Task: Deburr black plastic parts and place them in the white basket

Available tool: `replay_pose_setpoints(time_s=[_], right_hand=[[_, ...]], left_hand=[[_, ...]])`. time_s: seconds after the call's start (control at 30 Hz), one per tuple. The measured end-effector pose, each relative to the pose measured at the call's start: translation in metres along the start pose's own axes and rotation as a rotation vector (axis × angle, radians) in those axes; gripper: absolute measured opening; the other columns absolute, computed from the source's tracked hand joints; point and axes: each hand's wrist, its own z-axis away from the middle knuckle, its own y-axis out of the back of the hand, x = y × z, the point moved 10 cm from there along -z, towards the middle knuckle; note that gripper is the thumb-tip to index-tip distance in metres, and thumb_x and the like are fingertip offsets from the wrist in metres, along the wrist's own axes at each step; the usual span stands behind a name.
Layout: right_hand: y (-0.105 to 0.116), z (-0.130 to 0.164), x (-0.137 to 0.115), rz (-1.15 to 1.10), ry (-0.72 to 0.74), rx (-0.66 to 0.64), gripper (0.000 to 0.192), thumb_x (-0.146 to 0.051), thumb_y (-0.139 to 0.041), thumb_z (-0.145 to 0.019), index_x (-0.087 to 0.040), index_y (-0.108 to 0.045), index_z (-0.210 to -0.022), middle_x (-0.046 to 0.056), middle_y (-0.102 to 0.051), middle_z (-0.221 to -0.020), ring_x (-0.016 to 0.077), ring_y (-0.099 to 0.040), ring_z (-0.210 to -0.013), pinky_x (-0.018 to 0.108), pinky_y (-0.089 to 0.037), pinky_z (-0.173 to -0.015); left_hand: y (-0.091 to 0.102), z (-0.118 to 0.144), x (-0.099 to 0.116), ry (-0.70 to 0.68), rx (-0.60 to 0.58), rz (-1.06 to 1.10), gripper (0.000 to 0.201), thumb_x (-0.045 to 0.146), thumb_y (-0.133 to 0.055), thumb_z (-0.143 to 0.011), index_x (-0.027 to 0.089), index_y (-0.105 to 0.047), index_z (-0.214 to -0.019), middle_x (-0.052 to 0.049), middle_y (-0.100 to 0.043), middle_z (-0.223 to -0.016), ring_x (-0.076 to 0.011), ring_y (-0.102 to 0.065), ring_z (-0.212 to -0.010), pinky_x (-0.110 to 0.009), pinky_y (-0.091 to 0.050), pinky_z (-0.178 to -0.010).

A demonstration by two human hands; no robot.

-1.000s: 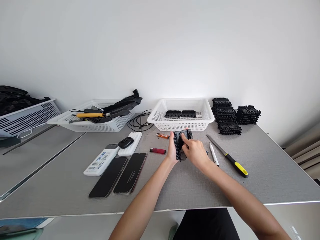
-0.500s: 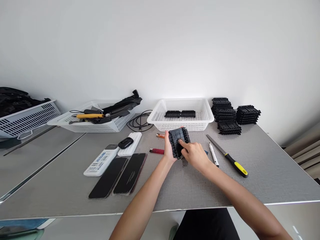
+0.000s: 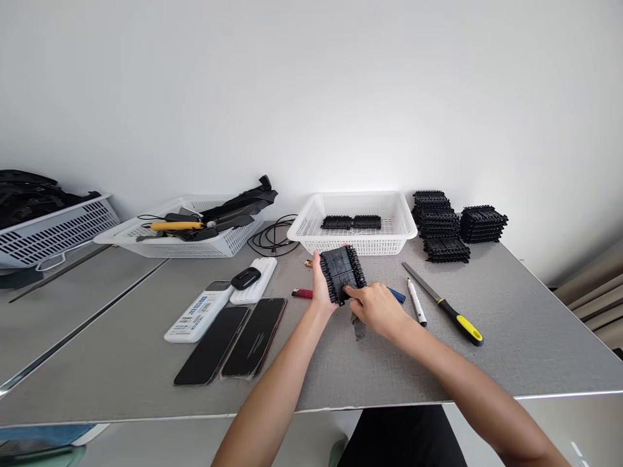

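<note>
My left hand [image 3: 321, 285] grips a black plastic plate [image 3: 341, 266] by its left side, thumb along the edge. The plate is tilted towards me, with toothed rows down both long sides and a panelled face. My right hand [image 3: 379, 308] presses its index fingertip on the lower part of that face, the other fingers curled. A limp grey scrap like cloth [image 3: 359, 328] hangs from beneath the right hand; how the fingers hold it is hidden. Behind the plate, a red lighter [image 3: 302, 294], an orange lighter [image 3: 308, 263] and a blue item [image 3: 396, 295] partly show.
A white basket [image 3: 353, 246] with two black plates stands behind my hands. Stacked black plates [image 3: 440, 224] are right of it. A file [image 3: 457, 318] and white marker [image 3: 416, 301] lie right; phones [image 3: 256, 337] and power banks [image 3: 197, 314] left. A tool basket [image 3: 219, 246] stands back left.
The plate has shifted slightly left in my left hand. My right fingertip has slid down its face, and the grey scrap has moved lower with the hand.
</note>
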Motion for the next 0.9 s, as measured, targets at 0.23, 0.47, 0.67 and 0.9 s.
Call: replay_pose_setpoints(time_s=[0.23, 0.47, 0.67, 0.9], right_hand=[[0.014, 0.0, 0.018, -0.071, -0.143, 0.075, 0.03, -0.018, -0.046, -0.087, -0.02, -0.073, -0.074, 0.006, -0.07, -0.07, 0.0207, -0.064, -0.065, 0.028, -0.035, -0.06], [0.047, 0.006, 0.054, -0.702, -0.228, 0.5, 0.04, -0.021, -0.042, -0.088, -0.021, -0.072, -0.114, 0.002, -0.075, -0.092, 0.0161, -0.064, -0.066, 0.026, -0.047, -0.065], [0.034, 0.0, 0.038, -0.738, -0.144, 0.455, 0.045, -0.021, -0.042, -0.088, -0.015, -0.066, -0.125, 0.006, -0.075, -0.097, 0.018, -0.065, -0.069, 0.028, -0.05, -0.069], [0.023, -0.006, 0.029, -0.685, -0.108, 0.355, 0.048, -0.018, -0.044, -0.085, -0.015, -0.064, -0.129, 0.003, -0.074, -0.09, 0.0134, -0.056, -0.058, 0.024, -0.047, -0.06]], left_hand=[[-0.006, 0.001, -0.007, 0.025, -0.037, -0.006, 0.065, 0.065, -0.038, -0.09, 0.014, -0.065, -0.119, -0.009, -0.072, -0.095, -0.0226, -0.068, -0.084, -0.036, -0.053, -0.081], [-0.016, 0.004, -0.028, 0.115, -0.081, 0.012, 0.064, 0.065, -0.04, -0.088, 0.017, -0.063, -0.123, -0.011, -0.071, -0.111, -0.0292, -0.063, -0.11, -0.04, -0.049, -0.095], [-0.027, 0.008, -0.039, 0.127, -0.129, 0.006, 0.063, 0.062, -0.039, -0.091, 0.015, -0.06, -0.128, -0.011, -0.07, -0.115, -0.0293, -0.059, -0.118, -0.039, -0.044, -0.103], [-0.023, 0.007, -0.029, 0.051, -0.069, -0.023, 0.059, 0.057, -0.037, -0.093, 0.015, -0.063, -0.125, -0.01, -0.071, -0.112, -0.0272, -0.061, -0.115, -0.037, -0.045, -0.102]])
